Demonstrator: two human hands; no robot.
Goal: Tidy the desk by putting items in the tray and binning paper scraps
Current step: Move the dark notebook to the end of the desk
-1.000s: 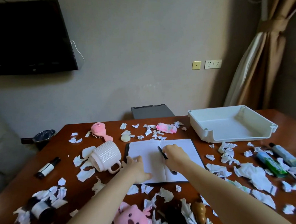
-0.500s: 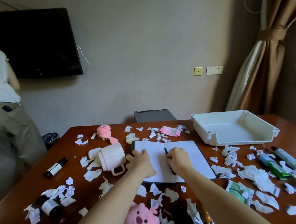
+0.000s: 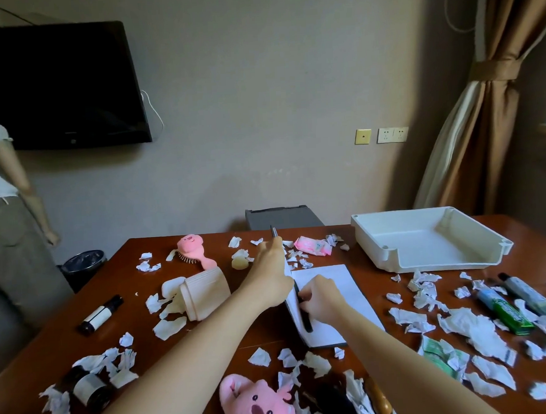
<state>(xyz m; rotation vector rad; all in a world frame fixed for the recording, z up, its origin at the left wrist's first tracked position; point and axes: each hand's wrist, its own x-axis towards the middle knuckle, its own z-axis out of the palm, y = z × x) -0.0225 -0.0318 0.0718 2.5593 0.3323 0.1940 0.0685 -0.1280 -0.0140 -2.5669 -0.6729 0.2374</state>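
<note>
Head view, the only one I have. Notebook [image 3: 328,302] sits mid-desk, half shut: left hand [image 3: 271,277] has the left cover tipped up nearly on edge, fingers curled tight round its top rim. Right hand [image 3: 319,300] lies on the open right page, fingers bent down over a black pen [image 3: 305,320] in the gutter; I judge them closed on the pen, though the tips are hidden. A dark, pen-like tip shows above the left hand; I cannot tell what it is.

Tray [image 3: 427,245] stands empty at the far right of the desk [image 3: 210,345], well apart from the notebook. Bin [image 3: 82,261] is on the floor off the far-left corner. Scraps [image 3: 477,332] are scattered everywhere. Mug [image 3: 203,294] lies on its side just left of the notebook. Nothing is stowed yet, so I read the task as barely begun.

Step in hand, by my reading: closing the notebook and clearing the pen. Next move calls for drawing the pen out before the cover falls, then carrying both right to the tray.
</note>
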